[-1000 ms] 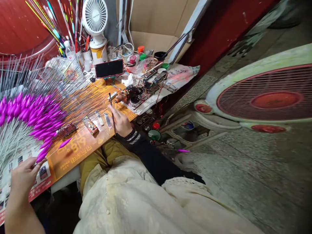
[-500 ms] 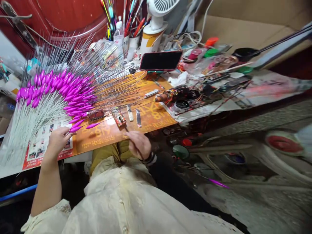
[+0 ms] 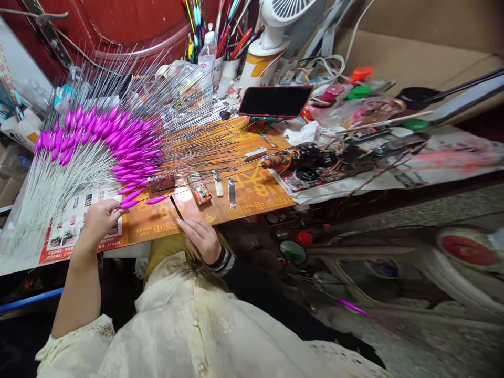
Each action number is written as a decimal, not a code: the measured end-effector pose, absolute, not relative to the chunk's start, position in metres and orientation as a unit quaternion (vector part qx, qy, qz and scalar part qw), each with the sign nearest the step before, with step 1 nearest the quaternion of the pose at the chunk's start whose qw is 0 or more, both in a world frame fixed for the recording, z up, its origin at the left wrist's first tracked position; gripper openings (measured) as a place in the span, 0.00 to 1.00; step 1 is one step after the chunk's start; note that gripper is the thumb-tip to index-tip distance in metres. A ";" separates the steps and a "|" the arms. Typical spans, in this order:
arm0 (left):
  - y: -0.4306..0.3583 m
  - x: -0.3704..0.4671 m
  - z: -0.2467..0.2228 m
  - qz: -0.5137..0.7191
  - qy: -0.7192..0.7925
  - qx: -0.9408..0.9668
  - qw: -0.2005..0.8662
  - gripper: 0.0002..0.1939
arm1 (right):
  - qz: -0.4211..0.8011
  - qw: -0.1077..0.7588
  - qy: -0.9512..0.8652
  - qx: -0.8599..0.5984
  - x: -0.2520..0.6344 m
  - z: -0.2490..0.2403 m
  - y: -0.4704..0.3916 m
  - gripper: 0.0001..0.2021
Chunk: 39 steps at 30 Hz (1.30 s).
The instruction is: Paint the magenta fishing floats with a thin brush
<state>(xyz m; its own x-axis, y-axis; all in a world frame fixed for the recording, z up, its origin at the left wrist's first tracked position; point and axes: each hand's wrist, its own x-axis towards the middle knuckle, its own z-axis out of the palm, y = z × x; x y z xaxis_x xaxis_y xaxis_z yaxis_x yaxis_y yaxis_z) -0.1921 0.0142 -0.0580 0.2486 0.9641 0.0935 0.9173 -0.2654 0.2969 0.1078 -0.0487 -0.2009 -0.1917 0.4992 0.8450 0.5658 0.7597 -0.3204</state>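
Along the near edge of the table [image 3: 149,223], the two hands were apart from each other, each closed on something. The left hand [image 3: 98,220] was pinched at the near end of a purple float [image 3: 128,205], above a red-and-white flyer [image 3: 81,220]. The right hand [image 3: 201,239] was clamped round a dark brush [image 3: 176,207], its tip angled up and away, near a second float [image 3: 157,200]; whether brush and float touched could not be told. To the left, more floats [image 3: 136,139] lay bunched in an arc, their dark stems [image 3: 197,149] fanning toward the back and right, their pale stems [image 3: 74,178] spreading down the near left side.

Beyond the brush lay a dark red box [image 3: 161,182], a speckled block [image 3: 200,189], a pale strip [image 3: 218,184] and a grey strip [image 3: 232,192]. Behind them a phone [image 3: 275,101] was propped up, its screen dark, with a bottle [image 3: 207,50] and a white fan [image 3: 275,37] farther back. To the right, a brown-tipped tool [image 3: 271,161] rested near a crumpled tissue [image 3: 301,132], and below the table's level, well apart from both hands, was a lone float [image 3: 354,307]
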 end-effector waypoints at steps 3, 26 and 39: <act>0.014 -0.193 -0.060 0.136 0.595 0.787 0.093 0.10 | -0.032 0.533 -0.771 -0.347 0.107 -0.201 -0.049 0.31; 0.013 -0.190 -0.057 0.139 0.603 0.779 0.100 0.13 | -0.014 0.542 -0.766 -0.345 0.105 -0.199 -0.048 0.32; 0.016 -0.186 -0.055 0.145 0.588 0.790 0.097 0.15 | -0.027 0.541 -0.756 -0.367 0.102 -0.205 -0.047 0.28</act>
